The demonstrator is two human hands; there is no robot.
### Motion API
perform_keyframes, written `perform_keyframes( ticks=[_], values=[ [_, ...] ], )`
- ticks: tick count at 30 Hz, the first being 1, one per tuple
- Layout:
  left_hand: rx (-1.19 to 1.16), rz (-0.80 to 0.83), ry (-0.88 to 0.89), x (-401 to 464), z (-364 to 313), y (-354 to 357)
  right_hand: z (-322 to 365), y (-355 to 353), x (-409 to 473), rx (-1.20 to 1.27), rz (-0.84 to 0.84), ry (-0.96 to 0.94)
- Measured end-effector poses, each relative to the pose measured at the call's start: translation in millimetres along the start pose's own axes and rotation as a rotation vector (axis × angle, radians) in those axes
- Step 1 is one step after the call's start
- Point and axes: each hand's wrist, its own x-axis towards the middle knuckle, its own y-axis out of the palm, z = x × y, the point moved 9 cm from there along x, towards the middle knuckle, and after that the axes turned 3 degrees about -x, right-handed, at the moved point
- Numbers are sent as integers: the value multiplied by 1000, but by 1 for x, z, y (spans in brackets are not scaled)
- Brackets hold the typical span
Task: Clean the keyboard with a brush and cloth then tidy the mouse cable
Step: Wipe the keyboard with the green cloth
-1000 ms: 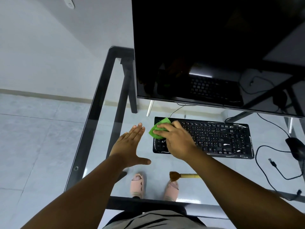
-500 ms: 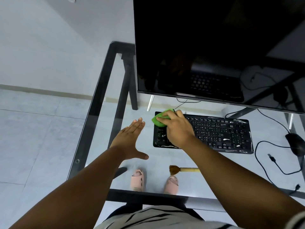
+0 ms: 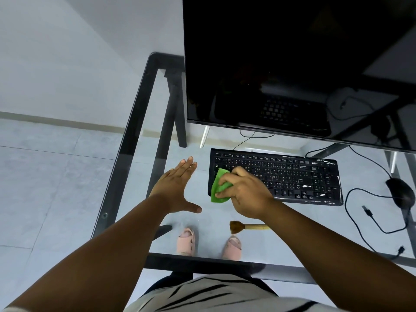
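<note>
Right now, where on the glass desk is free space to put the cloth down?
Bare glass lies between the left hand and the desk frame's left edge, and in front of the keyboard beyond the brush. The right side is crowded: mouse and looping cable.

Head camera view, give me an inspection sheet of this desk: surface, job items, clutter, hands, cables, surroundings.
Surface: clear glass desk top on a black metal frame; floor tiles show through it.
Job's things: black keyboard with white smears along its right and front edges; green cloth at its left end; wooden-handled brush lying in front of it, bristles pointing left.
Clutter: nothing seen.
Hands: right hand grips the cloth on the keyboard; left hand flat and open to the left of the keyboard, holding nothing.
Cables: black mouse with its cable loose and looping, plug end free.
Surroundings: dark monitor, switched off; pink slippers below.
</note>
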Motion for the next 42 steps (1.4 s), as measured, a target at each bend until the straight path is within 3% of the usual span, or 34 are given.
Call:
perform_keyframes(
  ticks=[7,14,25,32,36,42],
  values=[
    [10,9,-11,1,0,1,14,3,6,-84,-65,-6],
    [6,10,-13,0,0,0,-6,1,-13,-108,25,-49],
    [-44,24,-56,3,5,1,3,0,-20,-160,-24,-76],
    [-250,-145,-189,0,-14,-1,-44,-20,-59,-115,-98,56],
    [-224,-289,-96,-8,-40,2,-25,-15,-50,-92,-121,38],
    [-106,-241,-75,-5,-55,19,-34,-6,-58,-115,-77,26]
  ],
)
